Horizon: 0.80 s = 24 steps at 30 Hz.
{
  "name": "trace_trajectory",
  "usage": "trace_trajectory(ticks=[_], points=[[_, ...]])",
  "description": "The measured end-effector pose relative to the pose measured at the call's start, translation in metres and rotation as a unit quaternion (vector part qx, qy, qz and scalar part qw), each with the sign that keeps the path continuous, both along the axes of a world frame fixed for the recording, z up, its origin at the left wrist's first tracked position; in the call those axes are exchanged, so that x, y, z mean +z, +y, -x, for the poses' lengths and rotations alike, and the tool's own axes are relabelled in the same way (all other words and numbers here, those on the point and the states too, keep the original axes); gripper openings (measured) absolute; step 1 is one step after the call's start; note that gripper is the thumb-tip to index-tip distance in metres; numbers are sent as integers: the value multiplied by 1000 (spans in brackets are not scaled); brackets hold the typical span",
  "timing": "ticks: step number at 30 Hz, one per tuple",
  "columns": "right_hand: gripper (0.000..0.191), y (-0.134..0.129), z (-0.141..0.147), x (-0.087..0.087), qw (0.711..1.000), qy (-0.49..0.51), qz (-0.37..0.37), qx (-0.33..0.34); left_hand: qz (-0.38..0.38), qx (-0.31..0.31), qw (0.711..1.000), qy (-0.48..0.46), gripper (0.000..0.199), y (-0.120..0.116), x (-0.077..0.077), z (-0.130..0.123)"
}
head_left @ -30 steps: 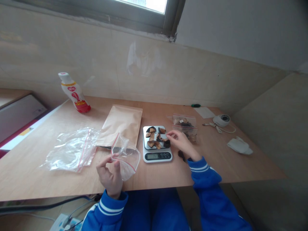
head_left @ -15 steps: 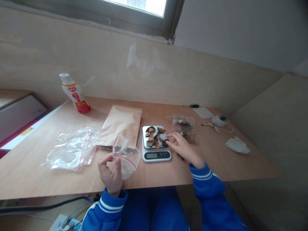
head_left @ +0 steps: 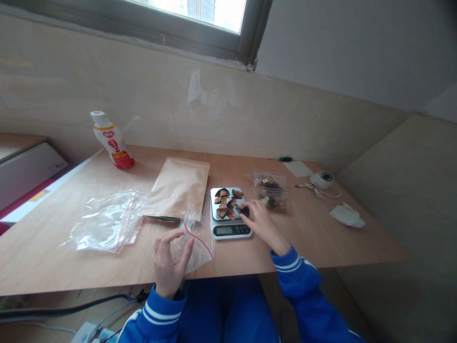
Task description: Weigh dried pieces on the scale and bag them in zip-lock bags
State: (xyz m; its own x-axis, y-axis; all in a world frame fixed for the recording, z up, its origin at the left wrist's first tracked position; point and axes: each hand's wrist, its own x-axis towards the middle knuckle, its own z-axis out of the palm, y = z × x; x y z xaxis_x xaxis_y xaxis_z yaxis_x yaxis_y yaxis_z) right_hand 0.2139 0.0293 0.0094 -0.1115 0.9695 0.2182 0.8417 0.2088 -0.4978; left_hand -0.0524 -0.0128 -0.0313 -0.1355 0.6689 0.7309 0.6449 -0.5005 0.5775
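A small digital kitchen scale (head_left: 231, 236) stands in front of me, its display lit. Several dried mushroom pieces (head_left: 222, 202), dark-edged and tan, lie on its metal plate. My right hand (head_left: 262, 221) reaches in from the right, thumb and fingertips around a dark piece (head_left: 243, 210) at the plate's right edge. Left of the scale, a clear zip bag (head_left: 196, 247) with a red seal line lies on the table. My left hand (head_left: 172, 261) is over the bag's left side, thumb and fingers apart.
A brown paper pouch (head_left: 180, 186) lies behind the zip bag, with more clear bags (head_left: 103, 221) to the left. Two filled bags (head_left: 269, 190) lie right of the scale. Farther out are a bottle (head_left: 113, 143), a white camera (head_left: 321, 179), a crumpled tissue (head_left: 346, 215) and a green-handled tool (head_left: 285, 159).
My left hand has let go of the zip bag, its fingers spreading, and the bag now sits lower and farther right. My right hand has shifted slightly left over the plate's edge.
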Motion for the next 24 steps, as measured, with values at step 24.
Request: trace_trajectory(ticks=[24], points=[[34,-55,-60,-43,993,5,55,-101,105,28,991,-79,31,-17,3,-9]])
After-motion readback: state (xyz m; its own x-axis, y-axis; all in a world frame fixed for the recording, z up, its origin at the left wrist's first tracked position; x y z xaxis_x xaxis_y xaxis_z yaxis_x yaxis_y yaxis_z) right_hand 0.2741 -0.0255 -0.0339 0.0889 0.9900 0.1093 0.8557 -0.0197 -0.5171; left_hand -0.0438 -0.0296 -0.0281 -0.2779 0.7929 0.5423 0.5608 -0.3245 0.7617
